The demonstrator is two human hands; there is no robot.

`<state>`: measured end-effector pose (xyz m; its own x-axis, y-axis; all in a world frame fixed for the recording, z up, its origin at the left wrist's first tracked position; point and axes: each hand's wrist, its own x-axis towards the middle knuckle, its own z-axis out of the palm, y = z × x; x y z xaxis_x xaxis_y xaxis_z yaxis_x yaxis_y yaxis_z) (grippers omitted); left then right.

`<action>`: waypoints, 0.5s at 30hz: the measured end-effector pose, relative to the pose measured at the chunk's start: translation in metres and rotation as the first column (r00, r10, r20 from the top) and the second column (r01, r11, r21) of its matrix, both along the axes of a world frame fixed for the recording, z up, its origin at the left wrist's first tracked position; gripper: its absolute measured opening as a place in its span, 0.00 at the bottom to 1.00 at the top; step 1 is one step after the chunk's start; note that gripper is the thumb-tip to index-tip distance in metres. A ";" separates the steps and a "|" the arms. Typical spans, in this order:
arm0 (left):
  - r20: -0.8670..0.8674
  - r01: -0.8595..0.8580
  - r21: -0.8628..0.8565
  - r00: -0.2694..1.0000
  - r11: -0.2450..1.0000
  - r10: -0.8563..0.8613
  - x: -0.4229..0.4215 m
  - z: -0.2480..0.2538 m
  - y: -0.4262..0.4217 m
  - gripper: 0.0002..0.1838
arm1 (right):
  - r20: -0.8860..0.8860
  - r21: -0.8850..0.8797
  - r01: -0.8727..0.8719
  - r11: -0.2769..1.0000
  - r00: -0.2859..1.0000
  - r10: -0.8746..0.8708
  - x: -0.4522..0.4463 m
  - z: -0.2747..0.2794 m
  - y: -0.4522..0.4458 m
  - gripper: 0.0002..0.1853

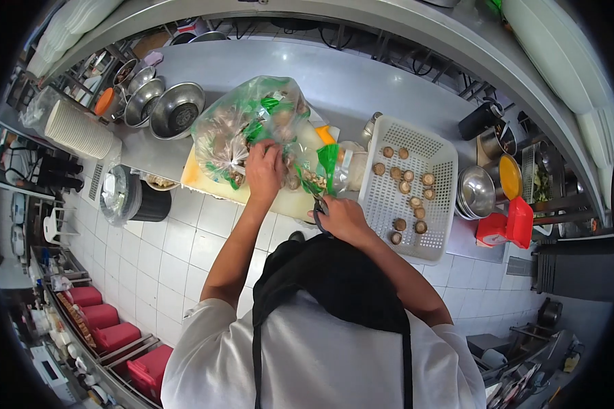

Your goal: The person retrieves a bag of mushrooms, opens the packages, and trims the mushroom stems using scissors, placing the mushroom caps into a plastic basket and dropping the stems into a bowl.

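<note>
My left hand is closed on the gathered side of a clear plastic bag with green print, full of mushrooms. The bag rests on a pale cutting board at the front of the steel counter. In my right hand is a pair of scissors with dark handles, the blades pointing away from me. Just beyond their tips lies a smaller clear and green bag piece with mushroom bits in it. To the right, a white perforated basket holds several brown mushrooms.
Metal bowls stand on the counter at the left, beside a stack of white containers. More metal bowls and a red box sit right of the basket. A dark bin is below the counter; a steel shelf runs overhead.
</note>
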<state>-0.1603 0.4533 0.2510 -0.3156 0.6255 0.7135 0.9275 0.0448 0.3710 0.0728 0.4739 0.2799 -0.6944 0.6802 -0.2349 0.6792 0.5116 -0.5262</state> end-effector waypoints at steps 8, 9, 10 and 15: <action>0.023 0.499 -0.277 0.858 0.821 -0.513 0.026 0.013 0.001 0.16 | 0.028 0.011 -0.030 0.999 0.999 0.029 -0.003 0.005 0.000 0.24; 0.014 0.491 -0.308 0.859 0.815 -0.512 0.025 0.011 0.002 0.17 | 0.035 0.022 -0.021 1.000 0.999 0.020 -0.003 0.009 0.001 0.24; 0.023 0.456 -0.264 0.884 0.850 -0.468 0.028 0.015 0.001 0.16 | 0.042 0.030 -0.012 0.999 0.999 0.011 0.000 0.016 0.000 0.23; 0.102 0.361 -0.137 0.931 0.922 -0.350 0.055 0.010 -0.027 0.17 | -0.040 0.160 0.228 0.960 0.974 -0.224 0.023 0.043 0.010 0.22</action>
<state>-0.1051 0.4264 0.2607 -0.1009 0.8044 0.5854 0.8630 -0.2220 0.4538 0.0954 0.4844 0.3229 -0.5218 0.8477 -0.0950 0.7767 0.4261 -0.4638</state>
